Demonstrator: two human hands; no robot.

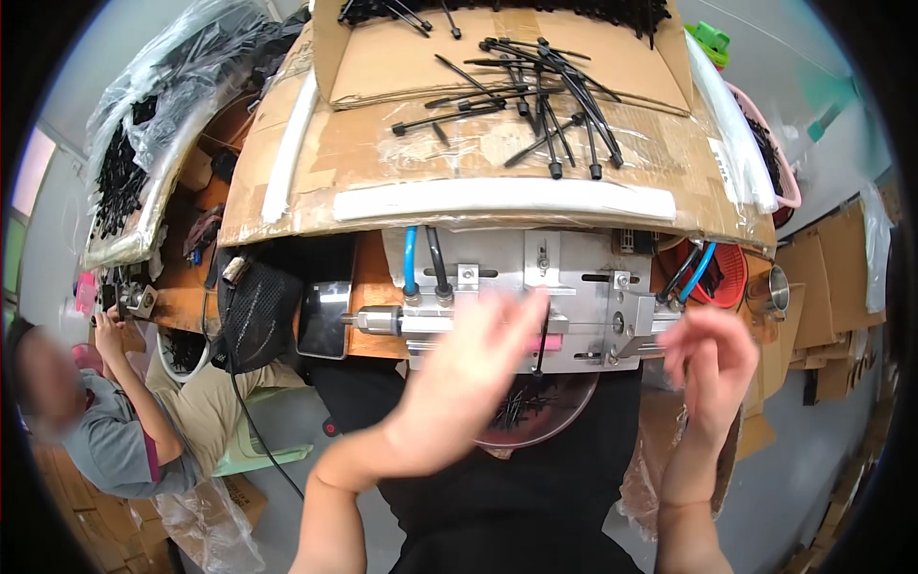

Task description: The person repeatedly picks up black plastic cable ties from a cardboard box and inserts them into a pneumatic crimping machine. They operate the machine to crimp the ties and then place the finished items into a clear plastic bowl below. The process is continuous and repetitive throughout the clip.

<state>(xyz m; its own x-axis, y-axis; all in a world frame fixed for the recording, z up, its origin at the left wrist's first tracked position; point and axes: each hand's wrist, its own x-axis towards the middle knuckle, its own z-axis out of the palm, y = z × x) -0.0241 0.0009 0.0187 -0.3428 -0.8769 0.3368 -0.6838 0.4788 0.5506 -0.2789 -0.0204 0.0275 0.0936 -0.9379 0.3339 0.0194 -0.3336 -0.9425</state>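
Note:
My left hand (469,368) is over the metal fixture (583,258), smeared by motion. Its fingertips are near a thin black rod (543,340) that stands at the fixture's front edge beside a pink piece (550,342); whether they touch it or hold anything cannot be told. To the right of the fixture is my right hand (712,364), raised with its fingers loosely bent and apart, and nothing shows in it. Several black rods with knobbed ends (574,96) lie in a loose heap on the cardboard above the fixture.
A bowl (564,421) with small dark pieces sits below the fixture. Blue and black hoses (410,263) enter the fixture. A dark tablet-like slab (325,320) and a black mesh bag (256,320) lie left. A red basket (732,277) and metal cup (768,292) stand right. Another person (124,411) works at far left.

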